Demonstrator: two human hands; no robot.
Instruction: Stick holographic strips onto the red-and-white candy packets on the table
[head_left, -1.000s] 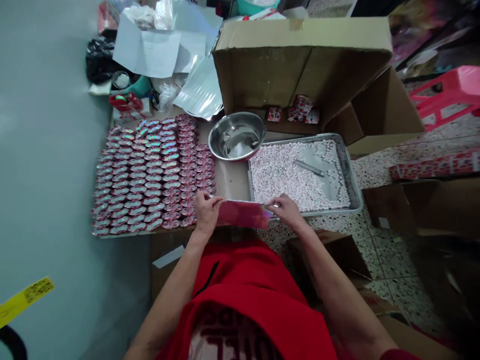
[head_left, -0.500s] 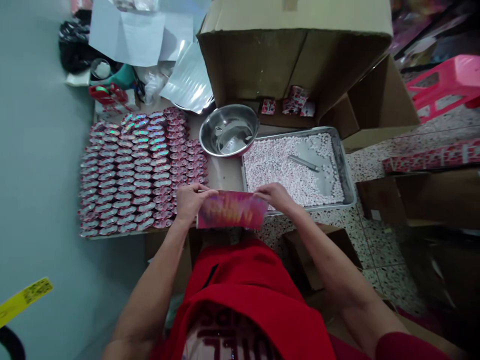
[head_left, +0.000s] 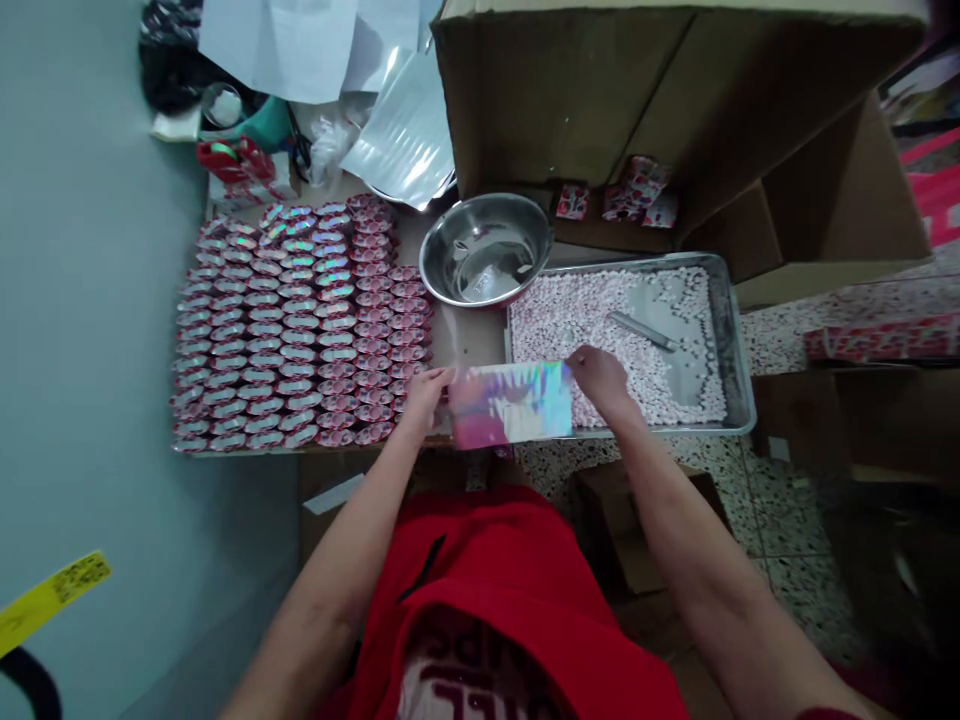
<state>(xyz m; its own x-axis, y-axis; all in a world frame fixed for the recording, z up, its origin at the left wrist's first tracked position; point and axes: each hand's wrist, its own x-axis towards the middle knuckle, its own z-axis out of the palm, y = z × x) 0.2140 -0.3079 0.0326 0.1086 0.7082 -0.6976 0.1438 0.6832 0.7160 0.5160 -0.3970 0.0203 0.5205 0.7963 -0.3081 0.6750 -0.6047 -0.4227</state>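
A shiny iridescent pouch (head_left: 514, 403), pink at its left end, hangs between my hands at the table's front edge. My left hand (head_left: 427, 395) pinches its upper left corner. At the upper right corner my right hand (head_left: 600, 378) is closed on it, over the edge of a metal tray (head_left: 741, 350). Small pale pieces (head_left: 570, 310) fill much of that tray, and a metal scoop-like tool (head_left: 641, 330) lies on them. Behind the pouch sits a steel bowl (head_left: 486, 250) with a few small bits inside. Packed rows of red and silver packets (head_left: 300, 340) stand to the left.
A big open cardboard box (head_left: 555, 100) at the back holds a few small red packets (head_left: 637, 190). Plastic sheets (head_left: 409, 130), white papers (head_left: 277, 45) and a red tape dispenser (head_left: 236, 160) lie at the back left. More boxes (head_left: 900, 420) stand at the right.
The pouch now shows a silvery iridescent face instead of the pink printed one. Both hands, still holding it, have shifted right in the view; the whole scene has shifted too.
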